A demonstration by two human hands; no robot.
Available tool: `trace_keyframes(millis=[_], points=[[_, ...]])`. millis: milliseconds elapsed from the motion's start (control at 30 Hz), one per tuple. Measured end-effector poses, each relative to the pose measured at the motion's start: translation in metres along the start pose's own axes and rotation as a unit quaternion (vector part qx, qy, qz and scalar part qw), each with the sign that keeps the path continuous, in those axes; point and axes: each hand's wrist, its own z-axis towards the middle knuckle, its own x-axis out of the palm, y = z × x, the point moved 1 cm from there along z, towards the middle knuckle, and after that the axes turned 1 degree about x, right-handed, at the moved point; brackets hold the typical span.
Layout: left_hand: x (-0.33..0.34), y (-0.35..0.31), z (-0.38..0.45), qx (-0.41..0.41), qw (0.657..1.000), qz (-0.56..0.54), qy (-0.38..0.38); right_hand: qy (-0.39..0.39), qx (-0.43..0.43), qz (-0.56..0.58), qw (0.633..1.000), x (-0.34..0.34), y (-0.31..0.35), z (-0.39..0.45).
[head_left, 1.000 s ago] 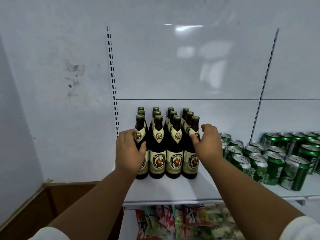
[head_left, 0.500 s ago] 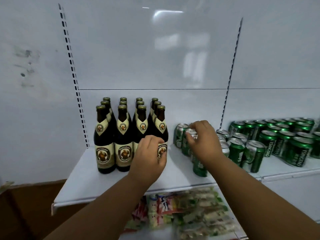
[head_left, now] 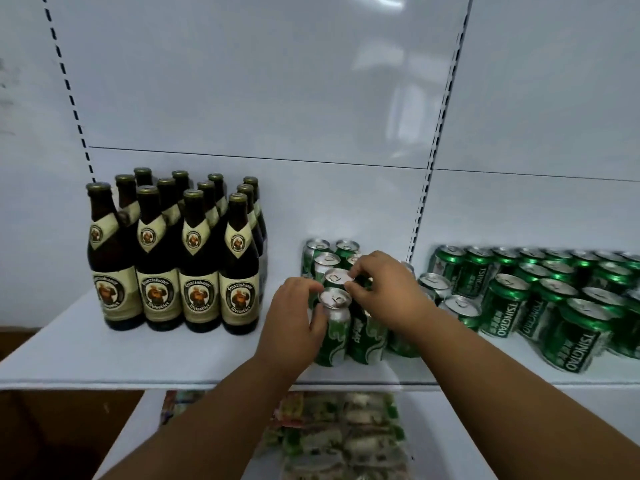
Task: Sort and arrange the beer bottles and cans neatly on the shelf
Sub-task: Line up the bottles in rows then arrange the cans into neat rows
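Observation:
Several dark beer bottles (head_left: 194,271) with cream labels stand in a tight block at the left of the white shelf (head_left: 173,358). To their right is a cluster of green cans (head_left: 323,261). My left hand (head_left: 294,323) grips the front can (head_left: 334,327) from its left side. My right hand (head_left: 384,292) has its fingers curled over the tops of the cans just right of that one; the cans under its palm are hidden. More green cans (head_left: 540,296) crowd the shelf section to the right.
A slotted upright (head_left: 420,216) divides the two shelf sections. Bare shelf lies between the bottles and the can cluster. Below the shelf edge lie colourful snack packets (head_left: 332,438). A brown cardboard box (head_left: 52,434) sits at the lower left.
Both hands have left the bottle block and moved right to the green can cluster. The left hand now grips the front can. The view has shifted right and closer.

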Motion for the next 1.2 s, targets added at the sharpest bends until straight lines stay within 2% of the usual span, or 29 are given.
trace_keyframes(millis=[67,200,367,467,600,800,867,933,1033,1100,1200], points=[[0.004,0.003,0.005,-0.033,0.999,-0.028,-0.017,0.011,-0.007,0.008,1.000,0.000,-0.007,0.009],[0.012,0.021,0.022,-0.151,0.981,-0.118,-0.032,0.036,-0.010,0.019,0.999,0.003,-0.016,0.032],[0.030,0.049,0.057,-0.300,0.924,-0.234,-0.028,0.049,0.014,0.008,0.999,0.004,-0.028,0.062],[0.047,0.062,0.071,-0.322,0.915,-0.243,-0.027,0.058,0.036,0.012,0.998,0.005,-0.035,0.080],[0.063,0.069,0.080,-0.364,0.883,-0.294,-0.043,0.096,0.071,0.013,0.993,0.011,-0.042,0.103],[0.075,0.079,0.093,-0.397,0.853,-0.332,-0.068,0.163,0.125,-0.057,0.977,0.026,-0.058,0.147],[0.077,0.081,0.100,-0.386,0.864,-0.318,-0.056,0.186,0.131,-0.068,0.971,0.032,-0.063,0.158],[0.076,0.082,0.112,-0.376,0.889,-0.260,-0.024,0.197,0.124,-0.080,0.969,0.038,-0.065,0.164],[0.072,0.077,0.137,-0.367,0.926,-0.053,0.068,0.190,0.124,-0.076,0.971,0.041,-0.068,0.170],[0.071,0.072,0.154,-0.347,0.926,0.063,0.136,0.189,0.116,-0.069,0.973,0.043,-0.070,0.174],[0.071,0.066,0.173,-0.324,0.912,0.141,0.210,0.194,0.103,-0.042,0.975,0.047,-0.074,0.178]])
